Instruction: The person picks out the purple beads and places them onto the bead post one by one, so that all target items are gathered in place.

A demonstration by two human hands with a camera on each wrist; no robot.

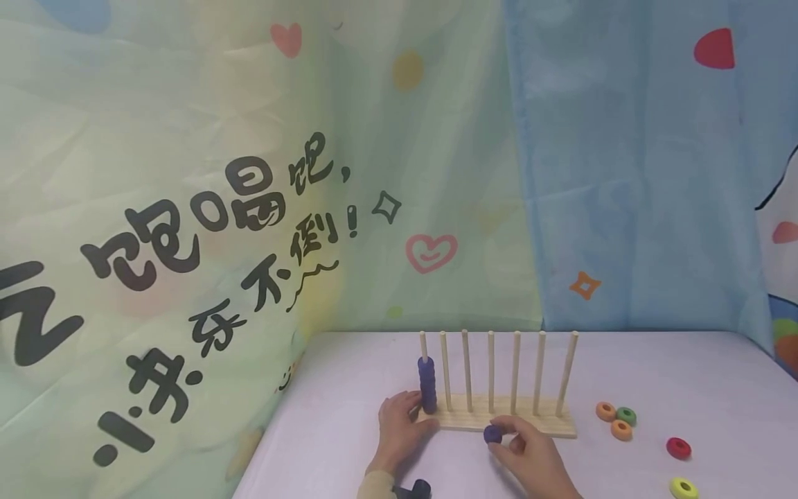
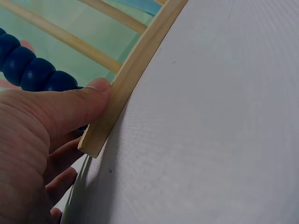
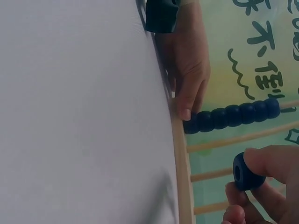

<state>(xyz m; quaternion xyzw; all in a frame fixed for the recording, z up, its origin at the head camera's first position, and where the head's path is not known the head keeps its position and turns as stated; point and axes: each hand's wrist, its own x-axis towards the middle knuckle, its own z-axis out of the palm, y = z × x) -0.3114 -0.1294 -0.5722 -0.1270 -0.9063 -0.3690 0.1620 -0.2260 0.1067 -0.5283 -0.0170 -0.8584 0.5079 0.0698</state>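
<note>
A wooden peg stand (image 1: 461,420) with several upright pegs is on the table, its long side facing me. On its leftmost peg is a stack of dark blue ring beads (image 1: 427,384), with the bare peg tip sticking out above. My left hand (image 1: 399,431) grips the stand's left end. In the left wrist view its thumb (image 2: 88,99) presses the base edge beside the lowest bead. My right hand (image 1: 531,459) pinches one loose blue bead (image 3: 247,172) between thumb and fingers, in front of the stand's middle. The bead's hole shows in the right wrist view.
Right of the stand lie two orange rings (image 1: 621,430) and a green ring (image 1: 626,416) close together. A red ring (image 1: 679,448) and a yellow ring (image 1: 684,488) lie nearer the front right. A printed curtain (image 1: 436,173) hangs behind the white table (image 1: 686,388).
</note>
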